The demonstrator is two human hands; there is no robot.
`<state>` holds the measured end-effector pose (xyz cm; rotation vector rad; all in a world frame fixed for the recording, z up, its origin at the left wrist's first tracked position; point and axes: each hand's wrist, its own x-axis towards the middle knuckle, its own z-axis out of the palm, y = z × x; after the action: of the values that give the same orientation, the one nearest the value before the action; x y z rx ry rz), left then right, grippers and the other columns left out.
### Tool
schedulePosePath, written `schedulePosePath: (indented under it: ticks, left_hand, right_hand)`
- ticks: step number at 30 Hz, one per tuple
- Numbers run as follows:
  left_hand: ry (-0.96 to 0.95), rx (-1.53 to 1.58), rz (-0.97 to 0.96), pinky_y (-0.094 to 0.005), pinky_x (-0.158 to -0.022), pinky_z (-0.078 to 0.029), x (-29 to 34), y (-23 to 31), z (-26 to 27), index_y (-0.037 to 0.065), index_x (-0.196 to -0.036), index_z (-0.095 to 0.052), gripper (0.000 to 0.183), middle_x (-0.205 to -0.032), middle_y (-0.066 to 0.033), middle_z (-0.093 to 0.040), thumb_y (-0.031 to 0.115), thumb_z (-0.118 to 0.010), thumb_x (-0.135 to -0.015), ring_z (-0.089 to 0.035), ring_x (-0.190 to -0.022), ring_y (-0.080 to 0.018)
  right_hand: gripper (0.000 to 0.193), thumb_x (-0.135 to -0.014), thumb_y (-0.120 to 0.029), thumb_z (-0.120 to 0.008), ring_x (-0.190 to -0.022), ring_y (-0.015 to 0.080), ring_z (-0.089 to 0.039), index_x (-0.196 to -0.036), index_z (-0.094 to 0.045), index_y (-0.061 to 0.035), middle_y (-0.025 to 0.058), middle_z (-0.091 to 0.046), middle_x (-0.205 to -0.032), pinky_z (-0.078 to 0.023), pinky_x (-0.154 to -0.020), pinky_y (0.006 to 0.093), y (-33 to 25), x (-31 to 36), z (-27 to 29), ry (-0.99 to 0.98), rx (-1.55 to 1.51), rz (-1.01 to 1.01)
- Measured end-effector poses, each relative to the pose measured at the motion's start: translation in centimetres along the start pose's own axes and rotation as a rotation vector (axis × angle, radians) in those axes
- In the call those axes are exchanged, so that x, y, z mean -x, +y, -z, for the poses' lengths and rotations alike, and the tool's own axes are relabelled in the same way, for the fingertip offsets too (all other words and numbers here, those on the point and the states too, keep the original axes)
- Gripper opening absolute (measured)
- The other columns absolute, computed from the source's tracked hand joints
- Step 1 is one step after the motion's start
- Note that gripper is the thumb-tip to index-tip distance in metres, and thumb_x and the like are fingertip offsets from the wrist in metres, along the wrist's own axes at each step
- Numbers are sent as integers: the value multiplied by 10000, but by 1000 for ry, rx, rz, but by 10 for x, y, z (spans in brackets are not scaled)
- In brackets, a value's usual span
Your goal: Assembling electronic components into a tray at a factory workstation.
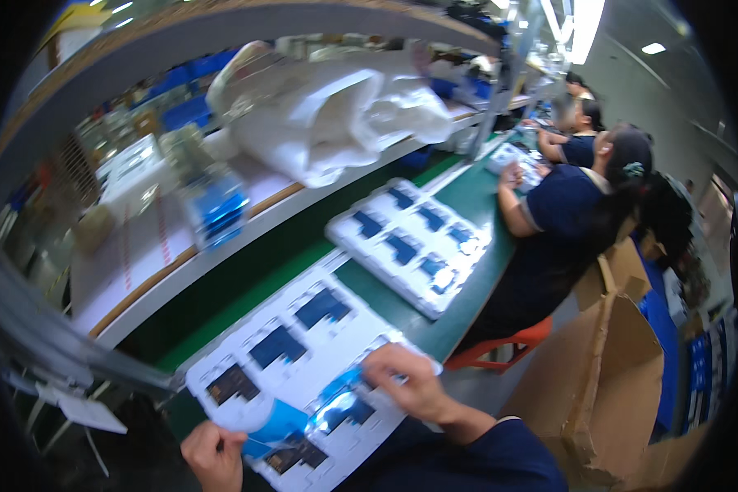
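A white tray (250, 340) lies in front of me, with several dark flat parts in its recesses. Over its near side stretches a glossy blue film (277, 425). At the tray's near left corner, my left hand (213, 457) is closed, its fingertips pinching the film's left end. My right hand (406, 384) is over the tray's right side, fingers curled and closed on a blue strip of film (340, 385). Whether both blue stretches are one piece, I cannot tell. Under and beside the film are a brownish part (302, 453) and a dark shiny part (344, 412).
A second white tray (385, 271) with several dark parts stands farther along the green bench (459, 193). Shelves (197, 250) on the left hold white plastic bags (303, 115) and blue packets (221, 213). On the right are a seated co-worker (558, 213), an orange stool (508, 348) and cardboard boxes (599, 377).
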<state>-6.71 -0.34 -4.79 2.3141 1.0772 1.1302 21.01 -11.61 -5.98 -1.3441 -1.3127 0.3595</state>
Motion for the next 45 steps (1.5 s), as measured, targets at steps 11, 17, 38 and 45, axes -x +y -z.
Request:
schedulePosePath:
  ticks: [11,17,38,45]
  left_hand:
    - [-435,-103,212,-376,-529,-467,-18,-33,19,70,-868,-692,217,-602,-138,-604,264,-601,-893,-627,-568,-308]
    - [-429,-208,188,-386,-563,-493,-13,-39,19,114,-1072,-685,253,-615,-123,-633,262,-573,-900,-642,-575,-293]
    - [-210,-242,138,-322,-475,-470,3,-60,7,122,-1103,-672,340,-574,-64,-609,275,-735,-805,-616,-500,-207]
    - [-204,-223,126,-312,-472,-471,4,-64,6,107,-1101,-670,346,-577,-66,-614,256,-745,-797,-616,-494,-203]
  right_hand:
    - [159,-902,-98,-669,-636,38,-512,-968,-681,47,-12,-601,-737,-400,-567,184,42,-9,17,116,-221,-427]
    - [234,-906,-193,-676,-637,39,-530,-917,-679,41,-2,-620,-742,-419,-563,191,7,-71,-23,-421,-232,-529]
    - [262,-890,-218,-679,-558,74,-576,-913,-708,42,38,-640,-645,-448,-541,227,8,-106,-137,-668,-7,-683]
    - [251,-890,-212,-680,-541,64,-555,-902,-710,37,33,-639,-646,-432,-524,217,9,-106,-139,-669,-22,-682]
